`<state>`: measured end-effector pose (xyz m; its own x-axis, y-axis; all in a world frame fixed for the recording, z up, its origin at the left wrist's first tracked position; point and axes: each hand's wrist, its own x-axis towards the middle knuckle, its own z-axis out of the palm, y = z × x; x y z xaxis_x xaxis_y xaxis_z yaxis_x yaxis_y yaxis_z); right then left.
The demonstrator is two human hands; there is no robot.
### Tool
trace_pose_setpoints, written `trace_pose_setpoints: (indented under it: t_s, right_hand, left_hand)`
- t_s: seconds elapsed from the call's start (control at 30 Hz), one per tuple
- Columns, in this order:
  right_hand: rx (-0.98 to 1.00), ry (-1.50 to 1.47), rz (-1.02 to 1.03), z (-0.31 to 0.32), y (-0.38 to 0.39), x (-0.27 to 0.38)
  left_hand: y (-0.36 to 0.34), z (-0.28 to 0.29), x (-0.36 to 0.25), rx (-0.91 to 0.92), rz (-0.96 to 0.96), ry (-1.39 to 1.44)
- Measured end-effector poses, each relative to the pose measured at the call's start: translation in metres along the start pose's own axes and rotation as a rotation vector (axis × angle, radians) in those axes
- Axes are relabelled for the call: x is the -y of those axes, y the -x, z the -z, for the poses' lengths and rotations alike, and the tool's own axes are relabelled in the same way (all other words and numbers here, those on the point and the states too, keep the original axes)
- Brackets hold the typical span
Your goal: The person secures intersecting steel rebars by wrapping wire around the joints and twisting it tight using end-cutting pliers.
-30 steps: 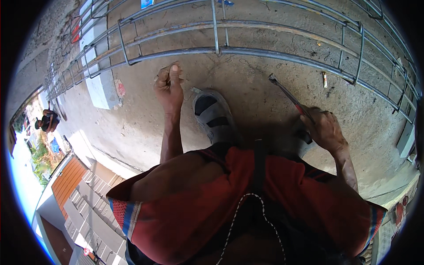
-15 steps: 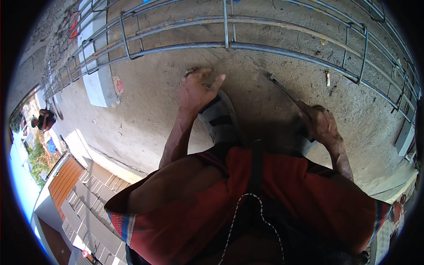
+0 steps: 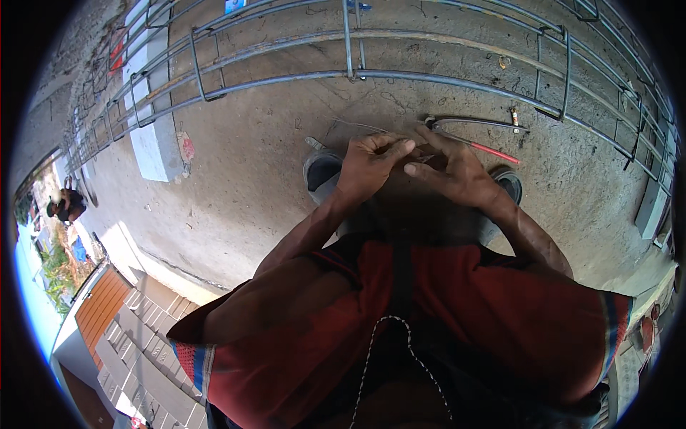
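My left hand (image 3: 366, 166) is closed, thumb pressed to the fingers, over the floor between my boots. A thin wire (image 3: 351, 124) runs out from its fingertips toward the far left. Close beside it, my right hand (image 3: 463, 175) has thumb and fingers apart, its fingertips near the left hand's. Shadow hides whether they also touch the wire. Just beyond the right hand, a pair of pincers (image 3: 494, 151) lies spread on the floor, one handle red and the other dark. Their jaws are partly behind my fingers.
A long cage of steel rebar (image 3: 286, 76) with stirrups crosses the far side. A pale block (image 3: 153, 146) stands at left, and a small white tube (image 3: 514, 119) lies at right. My boots (image 3: 321, 171) flank the hands. Another person (image 3: 68, 204) is far left.
My right hand has let go of the pincers, now on the floor, and moved left. My left hand has moved right and down, so both hands are close together.
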<state>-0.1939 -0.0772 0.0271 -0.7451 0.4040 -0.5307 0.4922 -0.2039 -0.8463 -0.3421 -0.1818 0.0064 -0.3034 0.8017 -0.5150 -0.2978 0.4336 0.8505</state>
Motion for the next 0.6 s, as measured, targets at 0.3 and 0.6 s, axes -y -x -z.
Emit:
trace_pose_setpoints:
  t_s: [0.3, 0.6]
  right_hand:
    - [-0.155, 0.621, 0.277, 0.026, 0.042, -0.018]
    - [-0.273, 0.839, 0.374, 0.057, 0.072, -0.003]
  left_hand:
    - [0.005, 0.000, -0.057, 0.192, -1.054, -1.110]
    - [0.001, -0.014, -0.077, 0.471, -0.962, -1.552]
